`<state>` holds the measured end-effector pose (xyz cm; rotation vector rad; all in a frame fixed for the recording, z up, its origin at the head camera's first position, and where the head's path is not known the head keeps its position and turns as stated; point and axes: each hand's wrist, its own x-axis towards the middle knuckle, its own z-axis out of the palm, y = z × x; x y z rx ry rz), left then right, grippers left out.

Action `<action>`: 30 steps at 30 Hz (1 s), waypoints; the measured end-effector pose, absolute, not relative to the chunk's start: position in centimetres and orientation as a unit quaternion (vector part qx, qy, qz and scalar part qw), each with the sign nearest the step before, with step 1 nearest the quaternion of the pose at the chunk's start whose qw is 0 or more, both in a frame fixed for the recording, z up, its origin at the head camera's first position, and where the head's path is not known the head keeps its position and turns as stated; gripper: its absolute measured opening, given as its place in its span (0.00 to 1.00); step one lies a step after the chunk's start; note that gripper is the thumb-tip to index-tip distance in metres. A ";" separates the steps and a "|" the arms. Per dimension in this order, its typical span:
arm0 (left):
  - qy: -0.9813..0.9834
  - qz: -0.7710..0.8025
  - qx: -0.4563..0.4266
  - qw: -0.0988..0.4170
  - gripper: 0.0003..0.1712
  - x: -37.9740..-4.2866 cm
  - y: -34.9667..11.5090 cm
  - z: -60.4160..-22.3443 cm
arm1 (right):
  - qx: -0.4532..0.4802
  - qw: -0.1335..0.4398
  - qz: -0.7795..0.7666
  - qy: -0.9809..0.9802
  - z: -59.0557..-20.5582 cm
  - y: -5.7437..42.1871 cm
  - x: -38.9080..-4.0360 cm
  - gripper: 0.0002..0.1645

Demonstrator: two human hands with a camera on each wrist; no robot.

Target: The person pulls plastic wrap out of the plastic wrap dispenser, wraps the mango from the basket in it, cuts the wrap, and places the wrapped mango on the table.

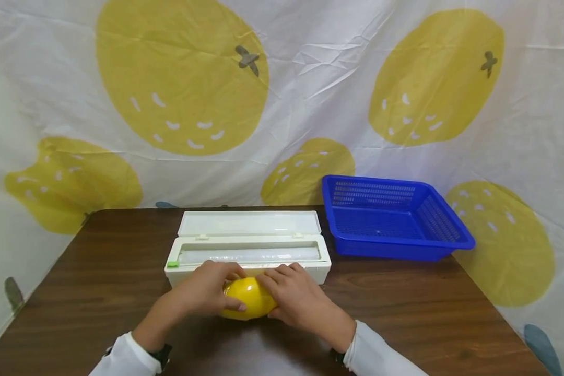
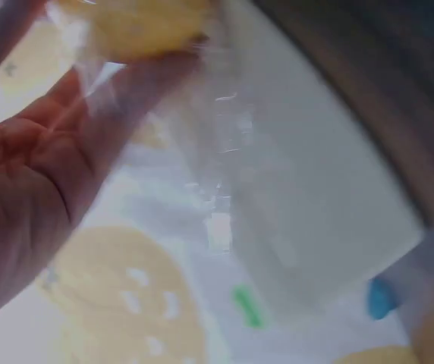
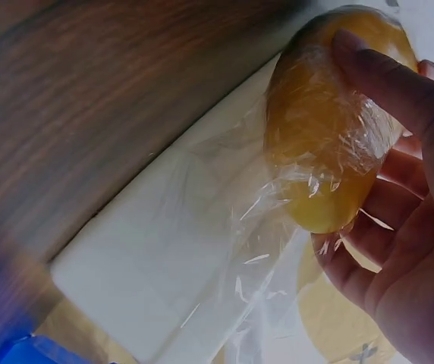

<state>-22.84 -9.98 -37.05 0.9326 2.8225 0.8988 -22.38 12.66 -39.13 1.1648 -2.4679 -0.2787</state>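
Observation:
A smooth yellow oval fruit (image 1: 251, 298), its kind not certain, is between both hands just in front of a white cling film dispenser (image 1: 320, 273). My left hand (image 1: 206, 288) grips its left end, thumb on the near side. From the right, my right hand (image 1: 301, 298) holds the other end with curled fingers. Clear cling film (image 3: 251, 258) wraps part of the fruit and stretches back to the dispenser, as the right wrist view shows. Inside the dispenser lies the film roll (image 1: 249, 255); its lid (image 1: 249, 223) stands raised. The left wrist view is blurred.
To the right of the dispenser sits a blue plastic basket (image 1: 390, 249) with slotted walls. A green slider (image 1: 173, 264) is at the dispenser's left end. The brown wooden table (image 1: 98, 282) backs onto a white curtain (image 1: 305, 99) printed with yellow fruit.

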 end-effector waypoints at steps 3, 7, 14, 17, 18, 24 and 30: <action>0.925 0.210 0.314 -0.049 0.26 -21.6 -9.2 -36.4 | 0.417 0.191 -0.094 -0.884 -38.9 12.7 -22.5 0.44; 0.933 0.098 0.320 -0.135 0.31 -20.3 -7.9 -36.5 | 0.418 0.179 -0.058 -0.889 -38.8 12.9 -22.8 0.44; 0.927 -0.038 0.305 -0.217 0.49 -19.5 -6.1 -38.1 | 0.419 0.149 -0.010 -0.896 -38.8 13.1 -23.1 0.39; 0.920 -0.053 0.302 -0.245 0.42 -19.5 -5.8 -38.5 | 0.423 0.139 0.006 -0.896 -38.7 13.1 -23.2 0.37; 0.917 -0.055 0.304 -0.254 0.39 -19.5 -5.7 -38.6 | 0.424 0.137 0.009 -0.895 -38.7 13.1 -23.3 0.37; 0.909 -0.081 0.302 -0.276 0.30 -19.5 -5.2 -39.3 | 0.433 0.135 0.020 -0.891 -38.8 13.2 -23.5 0.40; 0.892 -0.115 0.292 -0.324 0.27 -19.6 -4.9 -40.2 | 0.440 0.138 0.027 -0.887 -39.1 13.1 -23.6 0.41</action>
